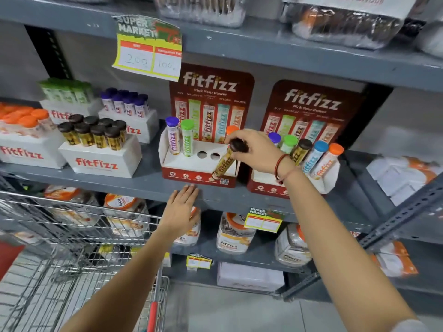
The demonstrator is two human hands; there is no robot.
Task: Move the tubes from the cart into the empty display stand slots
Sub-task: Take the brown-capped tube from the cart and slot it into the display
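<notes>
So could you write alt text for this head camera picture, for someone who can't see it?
A person's right hand holds a brown-capped tube, tilted, over a red display stand with two empty holes beside purple- and green-capped tubes. The left hand rests flat on the grey shelf edge, above a wire cart.

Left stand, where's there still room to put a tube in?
Two empty holes sit between the green-capped tube and the brown-capped tube in the right hand. The right stand looks crowded, a tube in every slot that shows. Bare shelf edge lies left of the left hand.
</notes>
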